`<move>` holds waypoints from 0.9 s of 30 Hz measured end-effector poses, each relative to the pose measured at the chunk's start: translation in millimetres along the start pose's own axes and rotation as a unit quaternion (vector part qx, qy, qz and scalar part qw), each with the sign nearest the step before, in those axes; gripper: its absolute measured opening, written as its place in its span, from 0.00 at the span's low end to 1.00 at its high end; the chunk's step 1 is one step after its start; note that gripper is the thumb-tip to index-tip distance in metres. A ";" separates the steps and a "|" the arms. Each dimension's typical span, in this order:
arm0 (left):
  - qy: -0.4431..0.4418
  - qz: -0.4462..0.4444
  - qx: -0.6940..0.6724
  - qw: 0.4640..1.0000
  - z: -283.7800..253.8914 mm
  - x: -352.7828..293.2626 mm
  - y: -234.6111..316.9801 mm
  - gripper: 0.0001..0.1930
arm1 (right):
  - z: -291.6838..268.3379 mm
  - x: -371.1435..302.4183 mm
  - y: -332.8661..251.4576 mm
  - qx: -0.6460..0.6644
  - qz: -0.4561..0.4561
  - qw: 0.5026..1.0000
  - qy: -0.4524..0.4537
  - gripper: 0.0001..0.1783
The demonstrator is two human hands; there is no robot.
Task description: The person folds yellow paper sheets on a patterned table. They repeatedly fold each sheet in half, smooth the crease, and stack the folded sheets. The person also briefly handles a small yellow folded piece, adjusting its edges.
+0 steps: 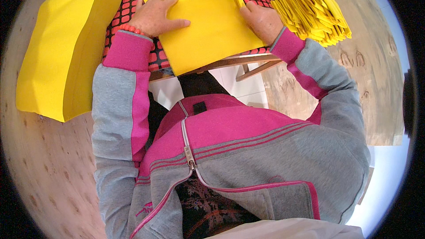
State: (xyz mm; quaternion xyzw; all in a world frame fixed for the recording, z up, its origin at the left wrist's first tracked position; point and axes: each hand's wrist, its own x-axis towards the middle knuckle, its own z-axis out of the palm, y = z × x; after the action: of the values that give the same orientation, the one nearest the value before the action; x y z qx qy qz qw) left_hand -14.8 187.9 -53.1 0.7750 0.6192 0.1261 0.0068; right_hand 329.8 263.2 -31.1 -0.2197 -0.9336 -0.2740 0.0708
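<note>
In front of me a yellow folded fabric piece [203,22] lies flat, its near corner reaching over the table edge. My left hand [155,15] rests on its left side with fingers spread and thumb stretched out. At its right edge, my right hand [261,20] is closed, fingers curled against the cloth and partly hidden. Beside that hand, a narrow fold of the fabric stands up along the edge.
A red-and-black checked cover [158,57] lies under the fabric. To the left is a large stack of yellow fabric [55,48]; at the far right is a pile of folded yellow pieces [310,11]. Wooden boards [354,71] flank both sides.
</note>
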 end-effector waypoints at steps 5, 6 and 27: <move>-0.028 -0.016 -0.016 0.999 -4.5 -0.2 1.0 0.47 | 18.1 25.0 62.3 0.390 0.295 0.845 -0.216 0.20; -0.023 -0.017 -0.008 1.000 -4.3 -1.0 1.2 0.47 | 26.2 39.1 84.0 0.540 0.339 0.725 -0.260 0.19; 0.033 0.000 -0.013 0.999 -1.9 -1.9 -0.2 0.46 | 106.7 139.7 90.4 -0.037 -0.068 0.991 0.110 0.11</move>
State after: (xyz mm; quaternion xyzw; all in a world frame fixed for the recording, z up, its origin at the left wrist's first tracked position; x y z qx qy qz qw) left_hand -15.8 185.9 -51.7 0.7703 0.6172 0.1600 -0.0038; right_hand 244.3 441.1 -42.1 -0.1267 -0.9221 -0.3350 0.1464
